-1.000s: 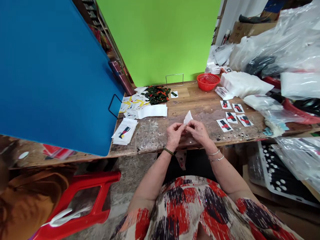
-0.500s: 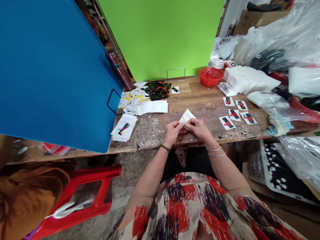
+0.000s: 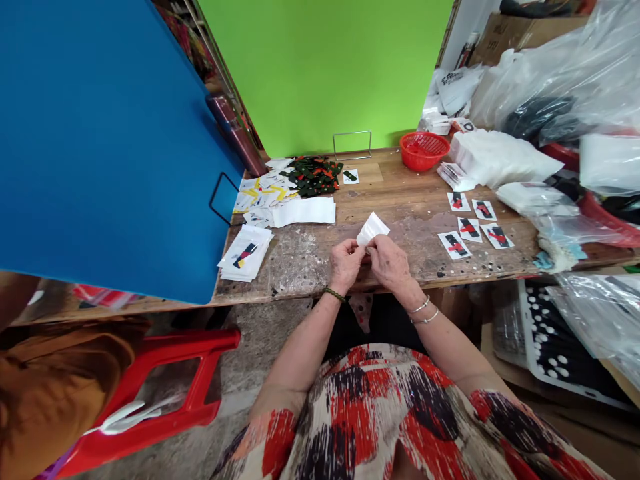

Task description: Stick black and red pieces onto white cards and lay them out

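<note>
My left hand (image 3: 344, 263) and my right hand (image 3: 389, 261) meet over the front edge of the worn wooden table (image 3: 400, 220). Both pinch a small white paper slip (image 3: 373, 229) that sticks up and away between my fingertips. To the right lie several white cards with black and red pieces (image 3: 470, 227). A stack of white cards (image 3: 246, 253) rests to the left, its top one bearing a black, red and yellow piece.
A pile of black and red pieces (image 3: 313, 176), yellow-marked cards (image 3: 260, 197) and a white strip stack (image 3: 305, 211) lie further back. A red basket (image 3: 424, 150) and plastic bags (image 3: 545, 100) crowd the right. A blue board (image 3: 100, 147) leans left; a red stool (image 3: 165, 387) stands below.
My hands have stayed together on the slip. The slip has tilted a little and the view has shifted slightly downward.
</note>
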The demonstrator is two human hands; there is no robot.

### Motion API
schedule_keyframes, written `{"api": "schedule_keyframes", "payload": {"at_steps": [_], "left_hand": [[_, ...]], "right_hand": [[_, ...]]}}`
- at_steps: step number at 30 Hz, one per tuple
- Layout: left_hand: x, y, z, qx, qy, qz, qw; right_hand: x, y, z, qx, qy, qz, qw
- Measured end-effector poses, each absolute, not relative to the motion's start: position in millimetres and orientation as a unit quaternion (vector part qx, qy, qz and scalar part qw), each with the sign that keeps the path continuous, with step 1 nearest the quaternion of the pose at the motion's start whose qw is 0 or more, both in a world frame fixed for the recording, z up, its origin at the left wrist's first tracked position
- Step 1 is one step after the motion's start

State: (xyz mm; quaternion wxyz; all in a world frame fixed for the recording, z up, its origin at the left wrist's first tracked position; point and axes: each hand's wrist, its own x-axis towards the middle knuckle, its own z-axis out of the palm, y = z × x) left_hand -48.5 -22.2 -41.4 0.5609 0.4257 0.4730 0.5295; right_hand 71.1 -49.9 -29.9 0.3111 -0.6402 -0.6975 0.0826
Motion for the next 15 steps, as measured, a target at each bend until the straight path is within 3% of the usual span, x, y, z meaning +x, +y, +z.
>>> {"api": "schedule_keyframes", "payload": {"at_steps": [6, 15], "left_hand": [[-48, -21, -45, 0.499, 0.541, 0.521, 0.432], [-42, -31, -28, 0.600, 0.539, 0.481, 0.344]], "right_hand": [[62, -58, -32, -0.648, -0.689, 0.056, 0.320], [64, -53, -25, -0.638, -0.683, -0.045, 0.353]]}}
